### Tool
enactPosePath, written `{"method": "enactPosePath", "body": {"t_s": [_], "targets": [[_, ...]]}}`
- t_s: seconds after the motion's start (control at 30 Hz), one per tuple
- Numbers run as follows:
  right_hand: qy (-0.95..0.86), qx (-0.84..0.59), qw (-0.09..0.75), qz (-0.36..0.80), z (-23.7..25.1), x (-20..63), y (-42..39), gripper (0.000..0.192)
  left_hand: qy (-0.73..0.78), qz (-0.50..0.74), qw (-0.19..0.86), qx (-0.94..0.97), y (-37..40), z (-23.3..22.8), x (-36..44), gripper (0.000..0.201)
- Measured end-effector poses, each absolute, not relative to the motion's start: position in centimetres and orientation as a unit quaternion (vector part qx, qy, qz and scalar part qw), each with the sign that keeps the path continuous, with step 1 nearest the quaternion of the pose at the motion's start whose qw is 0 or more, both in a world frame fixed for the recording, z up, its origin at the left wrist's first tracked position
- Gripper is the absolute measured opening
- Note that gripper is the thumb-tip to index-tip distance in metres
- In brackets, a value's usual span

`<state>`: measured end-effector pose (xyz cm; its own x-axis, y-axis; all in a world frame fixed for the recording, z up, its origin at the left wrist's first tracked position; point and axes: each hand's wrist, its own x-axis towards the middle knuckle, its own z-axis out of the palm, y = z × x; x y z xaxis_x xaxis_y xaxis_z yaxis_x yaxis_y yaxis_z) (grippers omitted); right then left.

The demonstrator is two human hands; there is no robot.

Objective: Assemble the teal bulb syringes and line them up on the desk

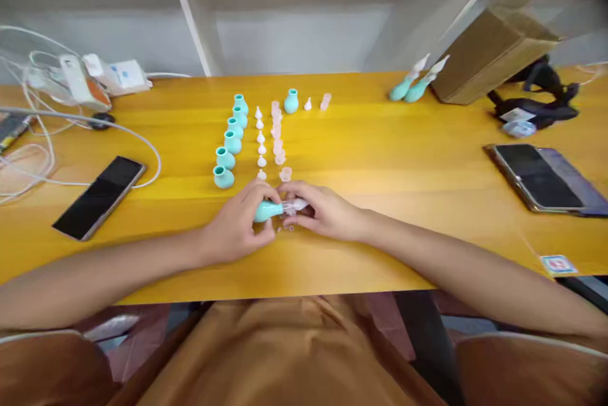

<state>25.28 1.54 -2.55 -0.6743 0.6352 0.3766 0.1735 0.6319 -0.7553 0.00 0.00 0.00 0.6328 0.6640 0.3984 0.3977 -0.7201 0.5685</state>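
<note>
Between my two hands lies a bulb syringe (267, 211) with a teal bulb and a clear tube ending in a whitish tip. My left hand (240, 219) is closed around the teal bulb. Fingers of my right hand (327, 211) close on the clear tube and tip end. Small clear rings (291, 227) lie on the table just under the hands. Beyond my left hand runs a line of open-necked teal bulbs (232, 142). Beside them stand a row of small white tips (261, 137) and a row of translucent pinkish tubes (277, 146).
Farther back are a lone teal bulb (291, 101), a white tip (308, 104) and a pinkish tube (325, 101). Two assembled bulb syringes (418, 88) lean near a cardboard box (494, 54). Phones (99, 197) and cables lie left; another phone (536, 175) lies right.
</note>
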Motion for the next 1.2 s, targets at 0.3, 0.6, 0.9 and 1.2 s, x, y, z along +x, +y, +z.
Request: {"method": "enactPosePath", "body": {"t_s": [0.3, 0.6, 0.9, 1.2], "targets": [[-0.856, -0.249, 0.333, 0.308, -2.6, 25.6, 2.1, 0.038, 0.315, 0.314, 0.21, 0.87, 0.1, 0.1, -0.1, 0.034], [-0.842, -0.26, 0.366, 0.298, -1.8, 26.4, 2.5, 0.038, 0.32, 0.337, 0.203, 0.862, 0.2, 0.0, -0.1, 0.037], [-0.802, -0.267, 0.376, 0.381, -1.0, 25.9, 1.1, 0.05, 0.33, 0.353, 0.231, 0.844, -0.4, -0.4, 0.1, 0.029], [-0.549, -0.242, 0.472, 0.646, -1.8, 23.7, 0.1, 0.058, 0.314, 0.432, 0.306, 0.788, -0.1, 0.1, -0.2, 0.023]]}}
